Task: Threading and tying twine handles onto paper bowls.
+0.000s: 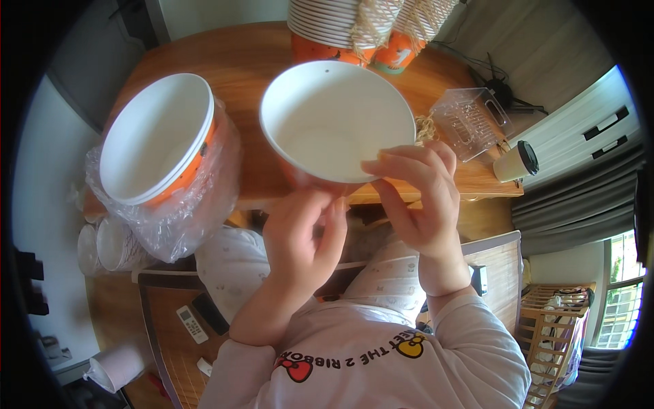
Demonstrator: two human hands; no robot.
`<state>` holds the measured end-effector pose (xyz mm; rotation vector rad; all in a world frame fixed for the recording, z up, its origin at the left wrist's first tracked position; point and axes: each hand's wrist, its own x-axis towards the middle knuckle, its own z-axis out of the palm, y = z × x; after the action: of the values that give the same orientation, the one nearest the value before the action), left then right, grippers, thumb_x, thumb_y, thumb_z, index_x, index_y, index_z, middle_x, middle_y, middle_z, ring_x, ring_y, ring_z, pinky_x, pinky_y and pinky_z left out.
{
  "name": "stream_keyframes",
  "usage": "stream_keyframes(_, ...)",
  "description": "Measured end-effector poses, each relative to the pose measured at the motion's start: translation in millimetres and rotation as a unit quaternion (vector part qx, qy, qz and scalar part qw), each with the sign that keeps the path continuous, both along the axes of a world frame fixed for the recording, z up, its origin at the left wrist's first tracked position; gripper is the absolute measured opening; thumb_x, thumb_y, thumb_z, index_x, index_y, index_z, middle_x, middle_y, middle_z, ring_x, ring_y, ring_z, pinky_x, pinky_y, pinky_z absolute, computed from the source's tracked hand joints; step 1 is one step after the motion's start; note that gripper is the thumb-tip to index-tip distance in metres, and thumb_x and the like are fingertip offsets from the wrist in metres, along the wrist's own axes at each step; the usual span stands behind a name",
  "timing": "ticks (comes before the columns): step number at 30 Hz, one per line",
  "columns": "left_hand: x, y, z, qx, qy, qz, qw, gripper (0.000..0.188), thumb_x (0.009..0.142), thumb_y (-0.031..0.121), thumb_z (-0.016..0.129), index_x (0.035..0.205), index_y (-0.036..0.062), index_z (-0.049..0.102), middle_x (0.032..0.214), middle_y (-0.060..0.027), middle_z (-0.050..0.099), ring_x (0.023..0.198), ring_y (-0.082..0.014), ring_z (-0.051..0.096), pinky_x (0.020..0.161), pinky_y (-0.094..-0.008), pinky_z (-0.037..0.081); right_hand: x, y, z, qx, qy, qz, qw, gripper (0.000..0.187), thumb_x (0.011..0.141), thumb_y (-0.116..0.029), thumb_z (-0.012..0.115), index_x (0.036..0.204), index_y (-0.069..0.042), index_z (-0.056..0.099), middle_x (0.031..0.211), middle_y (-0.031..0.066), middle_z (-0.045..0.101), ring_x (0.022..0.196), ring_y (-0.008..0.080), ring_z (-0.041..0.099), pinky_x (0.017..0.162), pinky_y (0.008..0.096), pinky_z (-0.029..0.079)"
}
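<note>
A large white-lined paper bucket (320,109) with an orange outside stands at the table's front edge, its mouth tilted toward me. My right hand (426,198) is at its near right rim, the rim pinched between thumb and forefinger. Just below the near rim, my left hand (303,235) has its thumb and forefinger pressed together against the outer wall. Whatever lies between those left fingertips is too small or hidden to make out. Left of the bucket, more nested paper buckets (160,129) lean in a clear plastic bag (163,225).
Tall stacks of orange buckets (327,37) with woven netting (375,27) over them stand at the back. To the right are a clear plastic basket (470,123) and a lidded cup (514,162). White cups (116,242) lie at the table's left edge; a remote (192,324) rests lower left.
</note>
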<state>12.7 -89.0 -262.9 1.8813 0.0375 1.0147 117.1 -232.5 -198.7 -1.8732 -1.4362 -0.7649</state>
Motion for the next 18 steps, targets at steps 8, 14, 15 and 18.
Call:
stream_keyframes(8,-4.0,2.4,0.6,0.024,0.004,-0.012,1.0,0.007,0.088,0.005,0.065,0.083,0.0015,0.061,0.07,-0.0068,0.06,0.06,-0.0199,0.054,0.057,-0.0311,0.041,-2.2,8.5,-6.7,0.042,-0.019,0.024,0.999,0.042,0.071,0.001,0.079,0.11,-0.011,0.067,0.094,-0.0034,0.071,0.083,0.0147,0.065,0.084,0.0342,0.043)
stream_keyframes(14,-1.1,1.3,0.7,0.018,0.002,-0.008,1.0,0.004,0.088,0.005,0.065,0.086,0.0018,0.063,0.072,-0.0066,0.062,0.062,-0.0193,0.056,0.057,-0.0306,0.042,-1.5,8.2,-10.4,0.046,-0.008,0.031,0.998,0.044,0.071,0.002,0.079,0.111,-0.012,0.067,0.096,-0.003,0.071,0.083,0.0149,0.066,0.087,0.0357,0.043)
stream_keyframes(15,-0.1,0.3,0.9,0.001,0.0,-0.001,1.0,0.006,0.082,0.004,0.069,0.085,0.005,0.065,0.07,-0.0066,0.061,0.061,-0.0239,0.059,0.057,-0.0342,0.043,-2.3,8.0,-9.4,0.047,-0.008,0.031,0.998,0.044,0.071,0.002,0.079,0.111,-0.012,0.067,0.096,-0.003,0.071,0.083,0.0149,0.066,0.087,0.0357,0.043)
stream_keyframes(18,2.7,-0.7,2.7,0.002,0.006,0.006,1.0,0.006,0.083,0.004,0.07,0.087,0.0054,0.067,0.072,-0.007,0.063,0.061,-0.0233,0.06,0.056,-0.0333,0.044,-7.8,7.6,-2.7,0.033,0.006,0.027,0.999,0.044,0.072,0.005,0.074,0.113,-0.012,0.066,0.097,-0.0023,0.072,0.084,0.0153,0.066,0.089,0.0375,0.042)
